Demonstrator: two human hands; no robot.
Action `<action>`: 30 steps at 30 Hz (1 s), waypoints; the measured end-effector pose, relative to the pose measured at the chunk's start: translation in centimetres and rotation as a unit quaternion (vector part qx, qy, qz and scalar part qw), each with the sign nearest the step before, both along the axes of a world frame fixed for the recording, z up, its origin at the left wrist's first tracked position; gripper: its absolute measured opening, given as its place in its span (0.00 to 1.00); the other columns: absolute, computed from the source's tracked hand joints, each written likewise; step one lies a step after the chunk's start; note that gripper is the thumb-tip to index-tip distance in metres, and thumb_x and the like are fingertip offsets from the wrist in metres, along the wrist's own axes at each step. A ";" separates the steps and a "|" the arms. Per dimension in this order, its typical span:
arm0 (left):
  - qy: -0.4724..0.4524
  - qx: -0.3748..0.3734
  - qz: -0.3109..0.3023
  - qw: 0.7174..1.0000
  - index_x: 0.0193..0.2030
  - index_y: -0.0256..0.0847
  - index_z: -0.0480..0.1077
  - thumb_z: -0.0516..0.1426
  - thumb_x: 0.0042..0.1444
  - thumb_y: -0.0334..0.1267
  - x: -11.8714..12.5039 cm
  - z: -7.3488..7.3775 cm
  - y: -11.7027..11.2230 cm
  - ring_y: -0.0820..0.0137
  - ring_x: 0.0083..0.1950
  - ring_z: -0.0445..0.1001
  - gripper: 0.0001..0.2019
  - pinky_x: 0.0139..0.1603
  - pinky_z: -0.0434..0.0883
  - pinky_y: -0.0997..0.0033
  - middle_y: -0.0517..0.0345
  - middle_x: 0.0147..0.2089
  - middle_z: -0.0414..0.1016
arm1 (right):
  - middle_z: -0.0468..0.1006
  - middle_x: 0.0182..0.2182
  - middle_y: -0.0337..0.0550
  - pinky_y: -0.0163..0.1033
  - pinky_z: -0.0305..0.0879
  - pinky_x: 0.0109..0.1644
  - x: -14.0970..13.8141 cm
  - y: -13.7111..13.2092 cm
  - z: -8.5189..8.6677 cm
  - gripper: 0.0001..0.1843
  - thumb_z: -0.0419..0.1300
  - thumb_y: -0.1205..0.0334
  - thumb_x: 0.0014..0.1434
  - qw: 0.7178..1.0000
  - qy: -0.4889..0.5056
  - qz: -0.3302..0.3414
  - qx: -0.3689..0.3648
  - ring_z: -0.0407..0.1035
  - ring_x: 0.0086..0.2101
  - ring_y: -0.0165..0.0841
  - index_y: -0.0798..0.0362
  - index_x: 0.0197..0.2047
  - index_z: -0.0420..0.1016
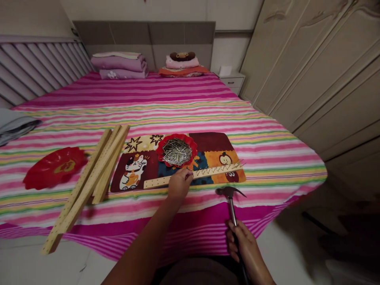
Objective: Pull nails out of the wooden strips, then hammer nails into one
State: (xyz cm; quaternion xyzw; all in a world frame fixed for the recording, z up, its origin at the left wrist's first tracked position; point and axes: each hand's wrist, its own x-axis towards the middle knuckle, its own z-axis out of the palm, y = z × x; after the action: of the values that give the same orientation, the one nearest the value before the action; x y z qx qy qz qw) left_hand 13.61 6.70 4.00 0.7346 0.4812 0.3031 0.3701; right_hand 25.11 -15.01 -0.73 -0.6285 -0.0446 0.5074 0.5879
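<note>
A narrow wooden strip (157,182) with small holes lies across a patterned mat (204,157). Several nails (219,170) stick up at a slant along its right part. At the left end of that row, my left hand (179,183) has its fingertips pinched on a nail, mostly hidden by the fingers, against the strip. My right hand (244,242) is wrapped round the handle of a claw hammer (232,206), whose head is apart from the strip, below its right part. Just behind my left hand stands a red scalloped dish (159,149) heaped with loose nails (177,152).
Several wooden strips (92,174) with holes lie crossed at the left, jutting past the bed's front edge. Beyond them is a red plastic tray (44,168). Folded bedding (120,65) is stacked by the headboard (127,33). A wardrobe (311,71) borders the right side.
</note>
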 end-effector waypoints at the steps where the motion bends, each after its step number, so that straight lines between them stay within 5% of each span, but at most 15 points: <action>1: 0.013 0.016 -0.007 1.000 0.28 0.42 0.74 0.58 0.51 0.29 0.0 0.0 -0.1 0.72 0.33 0.70 0.05 0.38 0.63 0.73 0.62 0.31 0.74 | 0.60 0.16 0.26 0.26 0.42 0.11 -0.3 0.0 0.5 0.29 0.67 0.37 0.41 1.000 -0.018 0.001 0.005 0.46 0.13 0.19 0.51 0.34 0.66; 8: 0.064 0.060 -0.033 0.996 0.30 0.41 0.74 0.57 0.54 0.28 -0.1 -0.1 -0.1 0.72 0.35 0.71 0.06 0.39 0.64 0.74 0.60 0.33 0.74 | 0.62 0.19 0.33 0.32 0.50 0.20 -1.5 1.3 7.1 0.19 0.58 0.43 0.57 0.976 -0.197 0.048 0.079 0.54 0.19 0.26 0.50 0.29 0.66; 11: 0.070 0.064 -0.034 0.995 0.29 0.41 0.74 0.57 0.55 0.28 -0.1 -0.3 0.0 0.72 0.35 0.71 0.07 0.39 0.64 0.74 0.60 0.33 0.74 | 0.65 0.20 0.35 0.35 0.53 0.25 -1.2 2.5 8.1 0.15 0.58 0.45 0.57 0.941 -0.301 0.111 0.108 0.56 0.21 0.30 0.48 0.33 0.71; 15: 0.070 0.068 -0.037 0.994 0.29 0.42 0.73 0.57 0.54 0.28 0.0 -0.3 0.0 0.71 0.36 0.71 0.07 0.40 0.64 0.74 0.61 0.32 0.73 | 0.65 0.20 0.35 0.36 0.54 0.26 -1.1 2.8 6.5 0.19 0.58 0.41 0.56 0.940 -0.284 0.167 0.085 0.56 0.22 0.30 0.49 0.30 0.71; 21: 0.052 0.048 -0.023 0.997 0.31 0.40 0.73 0.59 0.50 0.27 0.0 -0.2 -0.1 0.73 0.32 0.69 0.05 0.37 0.66 0.74 0.61 0.31 0.72 | 0.65 0.21 0.35 0.34 0.58 0.26 -0.4 0.3 1.9 0.23 0.61 0.36 0.51 0.974 -0.219 0.053 0.037 0.58 0.23 0.29 0.50 0.30 0.70; 24: 0.046 0.042 -0.014 0.998 0.33 0.40 0.72 0.60 0.46 0.25 -0.4 -0.3 -0.1 0.74 0.30 0.69 0.08 0.36 0.67 0.74 0.62 0.32 0.71 | 0.61 0.18 0.32 0.32 0.52 0.19 -0.2 -0.5 0.1 0.25 0.63 0.35 0.46 0.990 -0.137 0.023 0.023 0.54 0.18 0.27 0.49 0.28 0.68; 30: 0.015 0.078 0.011 0.997 0.36 0.40 0.73 0.57 0.52 0.29 -0.7 1.6 1.2 0.74 0.32 0.70 0.06 0.36 0.68 0.75 0.59 0.35 0.72 | 0.61 0.17 0.28 0.27 0.39 0.13 -0.6 -0.8 -0.3 0.25 0.63 0.36 0.47 0.997 -0.072 -0.010 0.015 0.46 0.13 0.20 0.50 0.32 0.66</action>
State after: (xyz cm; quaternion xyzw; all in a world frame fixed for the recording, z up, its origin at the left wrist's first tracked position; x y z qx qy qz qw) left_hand 12.90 7.86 5.60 0.7606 0.4696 0.3324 0.3007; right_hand 24.49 -15.79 -1.01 -0.6549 -0.0879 0.4546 0.5973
